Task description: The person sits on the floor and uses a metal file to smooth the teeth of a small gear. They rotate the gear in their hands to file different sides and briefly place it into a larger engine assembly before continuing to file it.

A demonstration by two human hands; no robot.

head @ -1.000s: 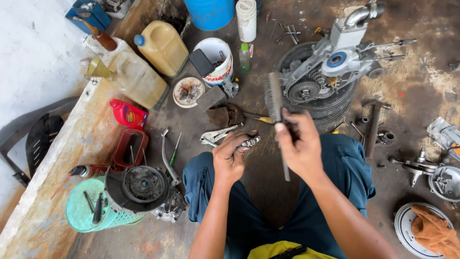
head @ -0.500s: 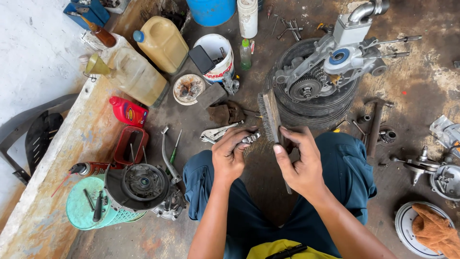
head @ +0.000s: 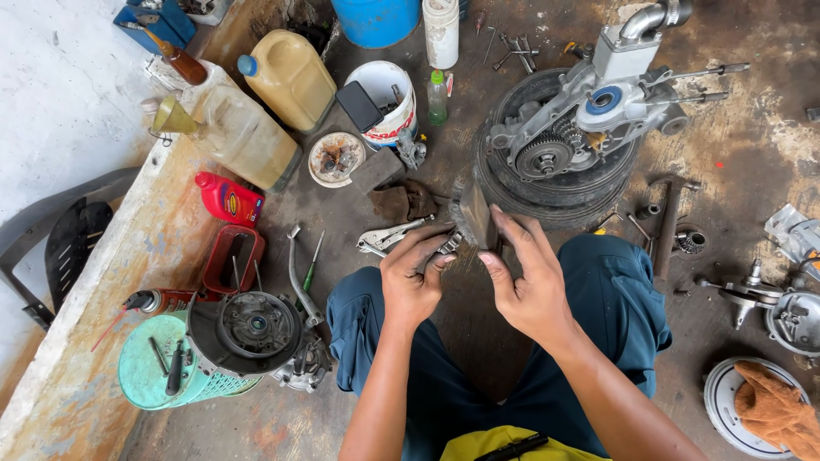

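I see my right hand (head: 525, 277) gripping a flat dark metal file (head: 477, 218), while my left hand (head: 414, 277) pinches a small silvery metal part (head: 450, 245) against it, near the engine on the black tyre (head: 547, 192).

This is a repair workshop, floor-level and grimy. An engine block (head: 598, 111) sits on a tyre (head: 521, 192) on the stained concrete floor (head: 752, 145). Locking pliers (head: 391, 237), a hammer (head: 668, 224) and loose wrenches (head: 512, 49) lie scattered about. Oil jugs (head: 286, 77), a red oil bottle (head: 229, 199) and a funnel (head: 173, 118) line the wall side; a dismantled engine cover (head: 248, 329) rests on a green basket (head: 149, 376).
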